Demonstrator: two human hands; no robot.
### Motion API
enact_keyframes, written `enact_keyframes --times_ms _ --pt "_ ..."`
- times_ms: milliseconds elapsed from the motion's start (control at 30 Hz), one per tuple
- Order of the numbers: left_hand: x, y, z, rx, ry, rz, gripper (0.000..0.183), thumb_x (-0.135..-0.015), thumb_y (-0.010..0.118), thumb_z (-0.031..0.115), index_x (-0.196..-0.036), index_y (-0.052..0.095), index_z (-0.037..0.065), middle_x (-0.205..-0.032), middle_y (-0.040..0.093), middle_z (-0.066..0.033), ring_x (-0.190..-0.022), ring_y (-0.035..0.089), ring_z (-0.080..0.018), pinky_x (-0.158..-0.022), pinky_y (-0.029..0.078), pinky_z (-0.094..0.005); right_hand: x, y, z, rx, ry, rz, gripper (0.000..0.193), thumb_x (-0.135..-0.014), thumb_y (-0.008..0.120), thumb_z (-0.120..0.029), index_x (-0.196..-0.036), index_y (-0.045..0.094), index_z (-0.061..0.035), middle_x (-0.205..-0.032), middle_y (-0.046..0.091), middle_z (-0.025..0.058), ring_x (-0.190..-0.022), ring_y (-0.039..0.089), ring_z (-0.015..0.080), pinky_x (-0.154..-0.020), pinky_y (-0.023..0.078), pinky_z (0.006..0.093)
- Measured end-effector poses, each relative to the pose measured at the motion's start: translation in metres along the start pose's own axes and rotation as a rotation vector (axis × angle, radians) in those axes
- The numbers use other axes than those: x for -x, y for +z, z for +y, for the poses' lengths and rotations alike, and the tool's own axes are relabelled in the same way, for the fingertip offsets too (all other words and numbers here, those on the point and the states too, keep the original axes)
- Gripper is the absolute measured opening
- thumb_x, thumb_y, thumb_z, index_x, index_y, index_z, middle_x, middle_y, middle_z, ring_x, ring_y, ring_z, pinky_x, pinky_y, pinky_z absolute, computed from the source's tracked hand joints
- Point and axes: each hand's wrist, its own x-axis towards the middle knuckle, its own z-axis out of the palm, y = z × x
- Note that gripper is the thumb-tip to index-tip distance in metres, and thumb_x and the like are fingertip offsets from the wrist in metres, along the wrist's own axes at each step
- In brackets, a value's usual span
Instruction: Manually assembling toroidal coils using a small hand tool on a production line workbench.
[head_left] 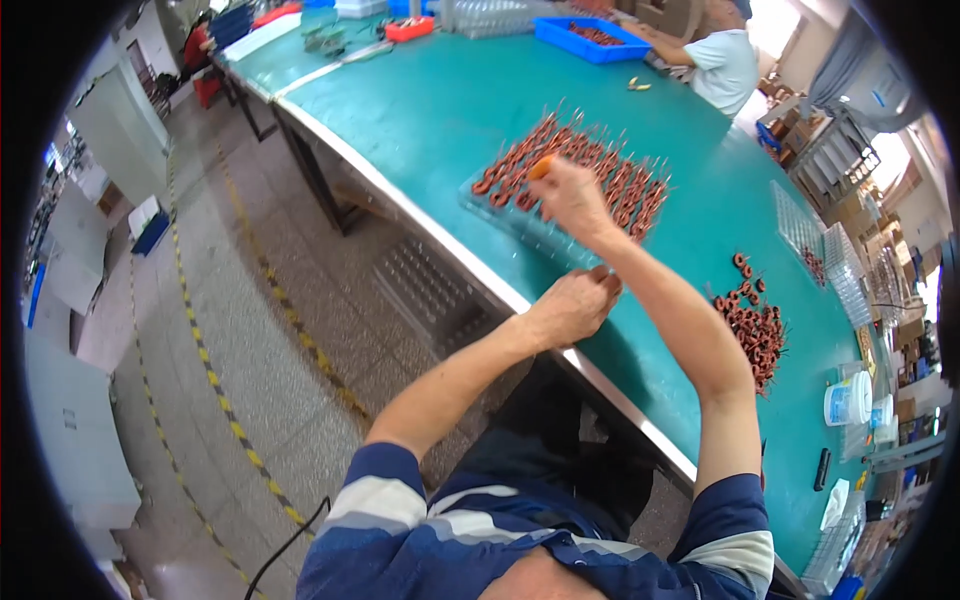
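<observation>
On the green table stands a clear plastic tray [520, 228] filled with rows of small reddish-brown ring-shaped coils [590, 165] whose thin wire leads stick up. My right hand [575, 198] is over the near left part of these rows, fingers pinched. Something orange [543, 168] shows at its fingertips, perhaps a finger cover; whatever the pinch holds is hidden. My left hand [578, 308] is closed just in front of the tray, near the table edge. What its curled fingers hold cannot be made out.
A heap of loose coils [752, 335] lies to the right. Farther right are clear trays [848, 275] and a white tub [848, 400]. At the far side, a blue bin [592, 40] holds more coils, beside a co-worker [722, 62]. The white table edge [430, 232] runs diagonally before me.
</observation>
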Motion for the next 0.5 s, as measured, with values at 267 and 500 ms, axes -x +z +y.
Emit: enact_keyframes --times_ms 267,500 --pt "0.002 0.0 0.001 0.068 -0.038 -0.045 0.021 -0.087 0.055 0.011 -0.106 0.052 0.001 -0.095 0.059 -0.0223 -0.087 0.058 -0.0421 -0.076 0.048 -0.0494 0.005 0.004 0.003 0.309 -0.087 -0.017 0.022 -0.082 0.065 -0.014 -0.097 0.059 0.0002 -0.087 0.068 0.0175 -0.079 0.064 0.0344 -0.069 0.05 0.042" --pt "-0.002 -0.006 0.004 0.113 -0.034 0.02 0.009 -0.088 0.056 0.01 -0.093 0.055 0.003 -0.088 0.056 -0.0163 -0.081 0.058 -0.0368 -0.071 0.047 -0.0445 0.123 -0.113 -0.02 0.498 -0.112 -0.041 0.043 -0.082 0.068 -0.018 -0.12 0.055 -0.005 -0.111 0.059 0.0156 -0.094 0.061 0.0334 -0.077 0.048 0.0436"
